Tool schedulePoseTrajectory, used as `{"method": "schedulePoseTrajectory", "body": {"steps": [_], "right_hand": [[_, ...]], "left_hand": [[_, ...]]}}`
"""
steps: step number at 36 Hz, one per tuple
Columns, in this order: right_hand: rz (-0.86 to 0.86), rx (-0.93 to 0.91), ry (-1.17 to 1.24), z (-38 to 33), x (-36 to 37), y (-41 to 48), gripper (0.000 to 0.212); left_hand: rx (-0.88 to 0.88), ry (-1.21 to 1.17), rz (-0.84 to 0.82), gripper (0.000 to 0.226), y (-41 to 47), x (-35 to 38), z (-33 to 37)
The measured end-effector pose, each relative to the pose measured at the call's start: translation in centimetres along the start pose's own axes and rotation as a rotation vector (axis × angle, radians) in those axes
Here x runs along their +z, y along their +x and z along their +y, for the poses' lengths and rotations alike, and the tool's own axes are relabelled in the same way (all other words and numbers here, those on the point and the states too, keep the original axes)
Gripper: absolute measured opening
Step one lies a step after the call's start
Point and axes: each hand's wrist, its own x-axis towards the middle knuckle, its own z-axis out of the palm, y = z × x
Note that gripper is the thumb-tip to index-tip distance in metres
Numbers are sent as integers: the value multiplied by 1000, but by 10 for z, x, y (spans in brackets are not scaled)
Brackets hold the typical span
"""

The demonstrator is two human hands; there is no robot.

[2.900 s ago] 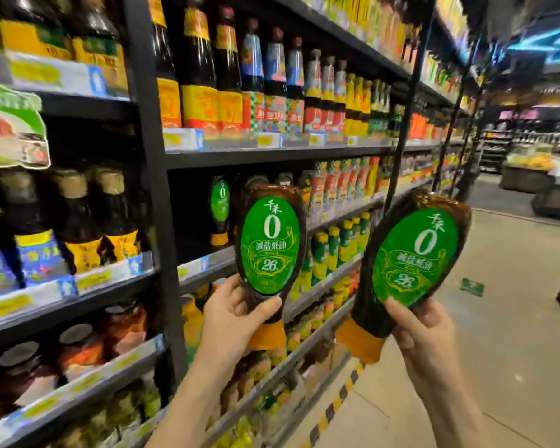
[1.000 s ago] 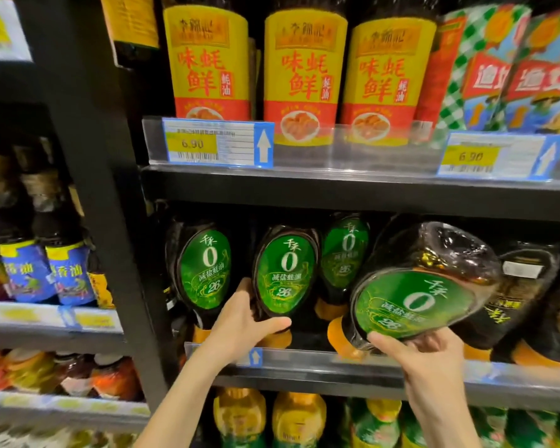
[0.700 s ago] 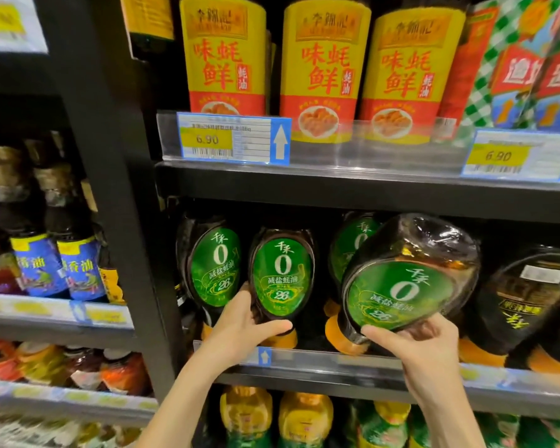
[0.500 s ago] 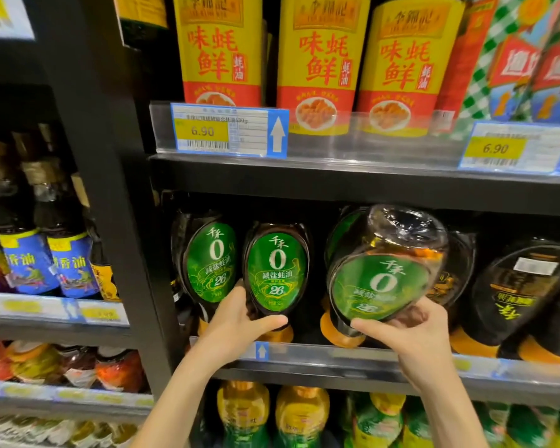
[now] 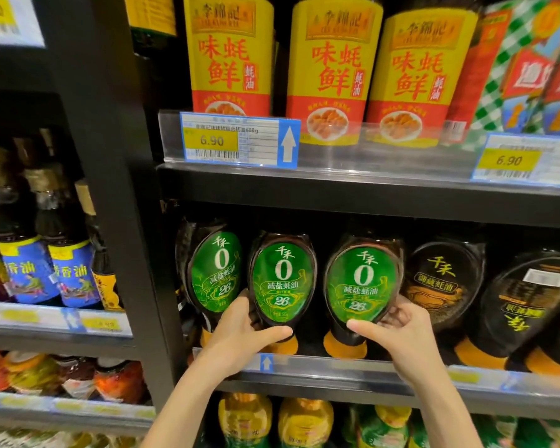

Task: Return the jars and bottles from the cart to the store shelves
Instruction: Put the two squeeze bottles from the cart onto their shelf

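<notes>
Two dark sauce bottles with green oval labels and orange caps stand cap-down on the middle shelf [image 5: 337, 365]. My left hand [image 5: 240, 331] grips the lower part of the middle bottle [image 5: 282, 279]. My right hand [image 5: 398, 331] grips the lower part of the bottle to its right [image 5: 362, 282], which stands upright. A third matching bottle [image 5: 215, 273] stands to the left, touched by neither hand.
Black-labelled sauce bottles [image 5: 443, 282] stand right of the green ones. Yellow-and-red bottles [image 5: 333, 69] fill the shelf above, behind price tags [image 5: 236, 140]. A black upright post [image 5: 110, 189] divides off the left bay, which holds blue-labelled oil bottles [image 5: 68, 273]. More bottles [image 5: 304, 421] sit below.
My right hand has swung its tilted bottle upright and set it on the shelf beside the left one. My left hand has kept hold of its standing bottle.
</notes>
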Motion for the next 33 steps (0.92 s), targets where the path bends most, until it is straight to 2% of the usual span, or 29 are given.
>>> {"method": "schedulePoseTrajectory", "body": {"steps": [6,15,24,27,31,33], "right_hand": [[-37,84,33,6,-1,6,43],[-82,177,27,15,-9,12,49],[-234,184,-151,3,-18,15,49],[-248,189,-176,6,-20,17,55],[-258,179,-197,10,-22,15,56],[-265,176,-202,11,-22,16,56]], "left_hand": [[12,-38,-7,49,-1,0,2],[-4,-61,-4,59,-4,1,5],[-11,87,3,54,-3,-2,5],[-30,163,7,63,-2,-4,3],[-54,249,37,90,-4,-6,2],[-53,286,54,94,-3,-7,0]]}}
